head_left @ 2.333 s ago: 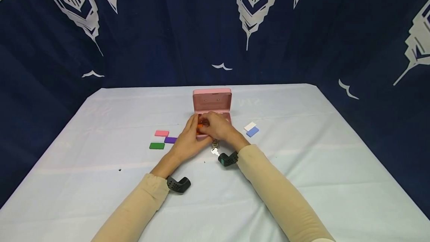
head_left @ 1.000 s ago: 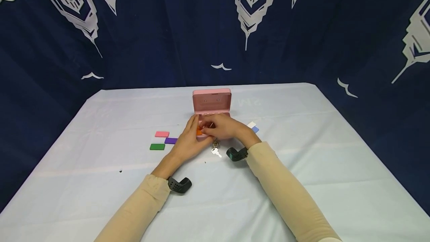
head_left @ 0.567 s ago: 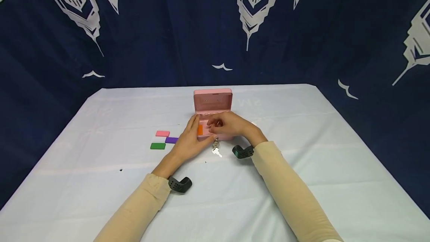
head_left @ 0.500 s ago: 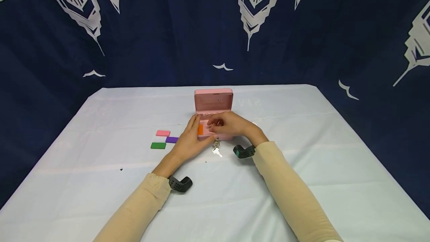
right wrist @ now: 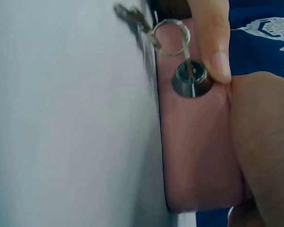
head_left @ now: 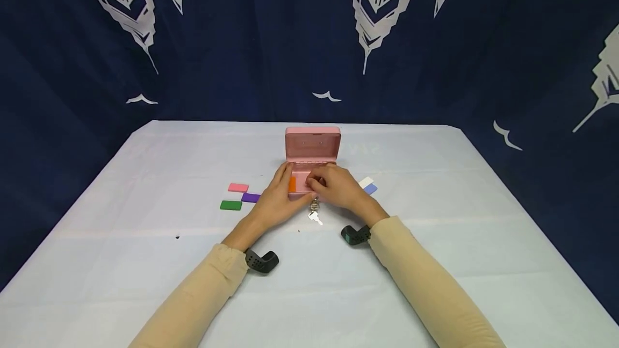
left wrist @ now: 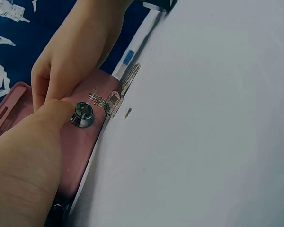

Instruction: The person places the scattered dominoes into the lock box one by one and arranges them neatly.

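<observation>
A pink metal box stands with its lid raised. My left hand rests along its left side with straight fingers, its thumb touching the front rim beside the lock. A key sits in that lock, and a ring with a second key hangs from it. Inside the box, at the left, lies an orange piece. My right hand reaches over the front rim into the box with bent fingers. Its fingertips are partly hidden, and whether they pinch anything cannot be seen.
Flat pink, purple and green pieces lie left of the box on the white-covered table. White and blue pieces lie on its right. A dark blue curtain hangs behind.
My right hand has moved right inside the box, away from the orange piece, which now shows more, and has drawn slightly towards me. The left hand keeps its place at the box; the view shifted slightly.
</observation>
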`<state>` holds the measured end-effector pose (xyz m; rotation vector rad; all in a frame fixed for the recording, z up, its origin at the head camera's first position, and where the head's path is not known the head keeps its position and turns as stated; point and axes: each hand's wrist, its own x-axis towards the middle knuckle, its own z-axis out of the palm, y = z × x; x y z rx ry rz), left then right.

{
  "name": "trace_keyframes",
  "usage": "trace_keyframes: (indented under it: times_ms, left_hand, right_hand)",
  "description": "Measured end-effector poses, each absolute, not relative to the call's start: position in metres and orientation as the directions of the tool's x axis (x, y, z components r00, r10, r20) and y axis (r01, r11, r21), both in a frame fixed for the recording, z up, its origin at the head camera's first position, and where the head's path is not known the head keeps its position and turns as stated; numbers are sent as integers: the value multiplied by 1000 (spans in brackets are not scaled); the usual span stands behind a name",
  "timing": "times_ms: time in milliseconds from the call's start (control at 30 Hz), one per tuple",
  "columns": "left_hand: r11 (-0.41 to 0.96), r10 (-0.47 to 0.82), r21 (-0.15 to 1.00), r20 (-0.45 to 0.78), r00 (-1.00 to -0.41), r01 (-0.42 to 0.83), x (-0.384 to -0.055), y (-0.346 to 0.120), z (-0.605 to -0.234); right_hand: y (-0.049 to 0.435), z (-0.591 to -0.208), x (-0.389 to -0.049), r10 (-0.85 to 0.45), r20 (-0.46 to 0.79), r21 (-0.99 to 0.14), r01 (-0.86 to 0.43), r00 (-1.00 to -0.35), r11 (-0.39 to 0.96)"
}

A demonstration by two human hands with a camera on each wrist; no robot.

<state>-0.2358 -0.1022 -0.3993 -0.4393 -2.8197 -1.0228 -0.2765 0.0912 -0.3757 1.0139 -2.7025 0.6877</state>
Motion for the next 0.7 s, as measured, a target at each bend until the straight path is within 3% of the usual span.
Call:
trace_keyframes:
  times_ms: [233,700]
  left_hand:
    - [729,236,610,202,-951,311,-235,-102,-399]
    - [727,246,608,204,-948,320,-235,-101,-399]
  right_hand:
    - [89,-384,-275,-535,400,-339,-662,-745,668]
    - [90,-374,-272,-579,302,-354,-653,-757,670]
